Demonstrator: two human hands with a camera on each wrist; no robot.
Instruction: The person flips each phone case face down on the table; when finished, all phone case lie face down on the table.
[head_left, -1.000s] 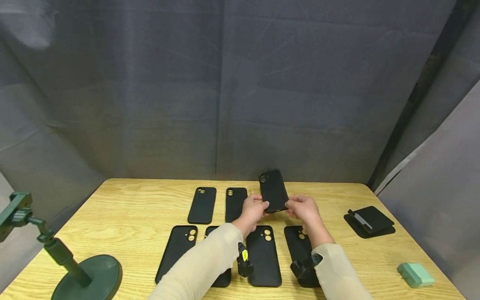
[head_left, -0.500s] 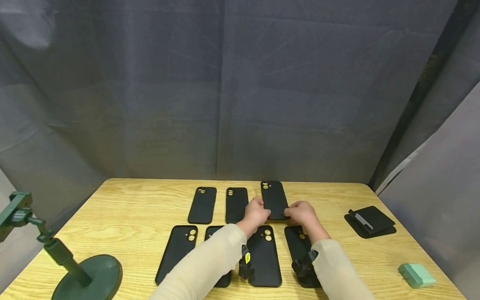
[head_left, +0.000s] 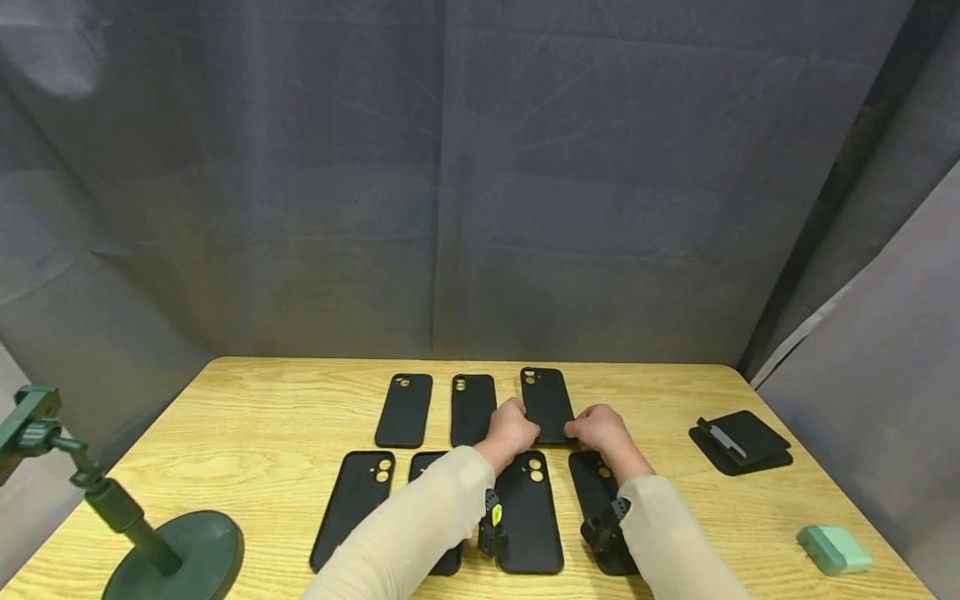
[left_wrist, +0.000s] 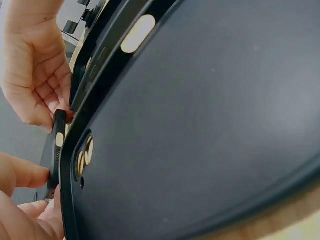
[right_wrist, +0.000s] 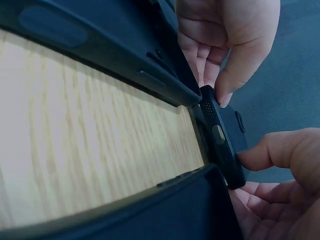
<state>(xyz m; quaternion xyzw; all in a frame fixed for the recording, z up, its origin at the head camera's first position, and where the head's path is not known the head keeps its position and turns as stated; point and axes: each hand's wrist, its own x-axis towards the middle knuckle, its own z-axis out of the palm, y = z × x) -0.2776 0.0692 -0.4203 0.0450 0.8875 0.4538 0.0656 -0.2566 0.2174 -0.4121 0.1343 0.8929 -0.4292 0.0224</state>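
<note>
A flat black rubbery phone case (head_left: pixel 547 403) is held at its near end by both hands, at the right end of the far row on the light wooden counter (head_left: pixel 247 417). The left hand (head_left: pixel 512 432) is curled against the case's near left corner, and the right hand (head_left: pixel 602 430) is curled against its near right corner. In the right wrist view the case's bottom edge (right_wrist: pixel 222 142) is seen pinched, a thumb of the left hand (right_wrist: pixel 235 45) being pressed on one side and a fingertip of the right hand (right_wrist: pixel 280 170) on the other. In the left wrist view the same edge (left_wrist: pixel 57 150) is seen between the fingers of the right hand (left_wrist: pixel 35 70) and the left hand (left_wrist: pixel 22 200). Whether the case lies fully flat on the counter cannot be told.

To the left of the held case, two more black cases (head_left: pixel 405 409) (head_left: pixel 472 407) are laid in the far row. Four black cases are laid in the near row; the leftmost (head_left: pixel 354 502) is fully visible, the others being partly covered by the cream sleeves (head_left: pixel 405 533).

A dark green stand with a round base (head_left: pixel 176 554) is placed at the near left corner. A black folded holder (head_left: pixel 740 442) is set at the right, and a small mint-green box (head_left: pixel 834 549) lies near the right edge.
</note>
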